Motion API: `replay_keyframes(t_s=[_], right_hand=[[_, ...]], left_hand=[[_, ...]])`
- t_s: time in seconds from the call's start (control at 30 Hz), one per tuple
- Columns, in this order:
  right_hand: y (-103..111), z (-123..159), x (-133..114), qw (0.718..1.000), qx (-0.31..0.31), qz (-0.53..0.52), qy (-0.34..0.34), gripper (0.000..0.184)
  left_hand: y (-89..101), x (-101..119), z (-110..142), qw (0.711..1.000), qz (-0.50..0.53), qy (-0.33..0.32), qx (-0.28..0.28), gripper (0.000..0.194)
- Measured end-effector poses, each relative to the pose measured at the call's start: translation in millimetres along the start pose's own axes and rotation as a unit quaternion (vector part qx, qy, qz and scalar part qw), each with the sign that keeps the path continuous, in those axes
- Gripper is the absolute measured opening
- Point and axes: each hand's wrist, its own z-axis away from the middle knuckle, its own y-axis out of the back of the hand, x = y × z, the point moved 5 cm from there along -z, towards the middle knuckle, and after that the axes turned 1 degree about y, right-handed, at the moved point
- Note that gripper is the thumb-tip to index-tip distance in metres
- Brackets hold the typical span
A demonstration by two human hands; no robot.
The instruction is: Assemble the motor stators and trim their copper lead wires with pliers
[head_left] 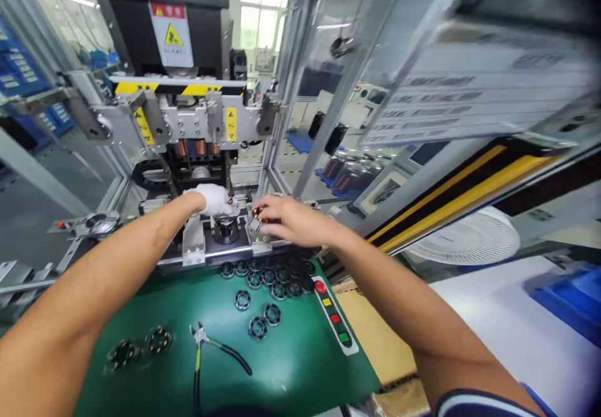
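Observation:
My left hand [213, 200], in a white glove, reaches to the machine's fixture, just above a round black holder [226, 230]. Its fingers are bent together, and what they grip is mostly hidden. My right hand [292, 220], bare, pinches a small ring-shaped stator core with copper windings [258, 213] beside the fixture's metal block. Below on the green mat lie several black-and-silver stator cores [268, 277], with a few set apart nearer me. Two copper-wound stator cores [159, 340] lie at the left of the mat.
Open diagonal cutters [201, 337] lie on the green mat [154, 386]. A button panel [335, 317] runs along its right edge. The machine head [181, 116], with warning labels, stands over the fixture. A white fan [464, 236] is at the right, by a frame post.

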Motion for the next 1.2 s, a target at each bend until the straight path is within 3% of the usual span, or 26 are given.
replay_keyframes(t_s=[0.07,0.13,0.23,0.27,0.33,0.4,0.43,0.47,0.53,0.63,0.73,0.8,0.9,0.97,1.07,1.13,1.2], right_hand=[[-47.2,13.6,-53.8,0.99,0.06,-0.055,0.116,0.017],[-108.4,24.7,-100.3,0.978,0.062,-0.04,0.197,0.019],[-194.5,28.7,-151.4,0.965,0.048,0.002,0.259,0.02],[-216.5,26.0,-164.2,0.961,0.051,0.011,0.273,0.022],[-248.7,15.7,-183.9,0.955,0.06,0.022,0.288,0.025],[-266.2,3.8,-195.9,0.956,0.07,0.029,0.282,0.028],[-269.8,-0.6,-198.7,0.959,0.077,0.031,0.27,0.029],[-270.0,-2.4,-199.3,0.962,0.088,0.033,0.257,0.03],[-260.9,3.5,-193.8,0.965,0.125,0.03,0.229,0.029],[-232.8,35.3,-167.8,0.967,0.191,0.013,0.171,0.024],[-210.0,79.0,-125.0,0.972,0.228,0.026,0.056,0.019],[-209.3,103.0,-97.3,0.975,0.214,0.057,-0.011,0.017],[-224.5,120.7,-70.9,0.979,0.175,0.082,-0.058,0.018],[-230.4,121.2,-67.8,0.981,0.172,0.056,-0.072,0.02],[-215.1,109.6,-88.8,0.974,0.207,-0.081,-0.053,0.018],[-194.9,95.4,-115.4,0.949,0.204,-0.241,-0.012,0.01],[-175.5,79.6,-144.3,0.898,0.173,-0.403,0.029,0.008]], left_hand=[[15.8,1.7,19.0,1.0,0.007,-0.011,0.028,0.039],[26.6,-1.1,51.0,0.997,0.02,-0.023,0.074,0.048],[12.3,-6.7,125.4,0.983,0.081,-0.091,0.14,0.058],[-4.9,-7.7,155.2,0.975,0.117,-0.124,0.142,0.057],[-60.9,-11.4,213.2,0.969,0.188,-0.137,0.081,0.044],[-138.6,-16.7,262.3,0.977,0.194,-0.073,-0.046,0.035],[-177.4,-21.5,281.9,0.98,0.176,-0.008,-0.092,0.031],[-213.1,-26.6,297.6,0.979,0.147,0.062,-0.126,0.028],[-266.2,-27.5,314.7,0.976,0.113,0.133,-0.13,0.036],[-307.1,-17.3,318.0,0.976,0.108,0.171,-0.082,0.049],[-307.6,-10.4,323.5,0.963,0.161,0.197,0.083,0.049],[-299.5,-12.4,338.7,0.929,0.199,0.239,0.201,0.047],[-288.0,-15.5,363.1,0.88,0.223,0.309,0.281,0.048],[-277.3,-12.3,368.2,0.865,0.243,0.319,0.301,0.051],[-257.0,4.0,350.9,0.857,0.329,0.271,0.29,0.057],[-244.5,23.5,327.2,0.846,0.437,0.211,0.222,0.073],[-231.1,46.0,306.2,0.809,0.547,0.145,0.157,0.09]])
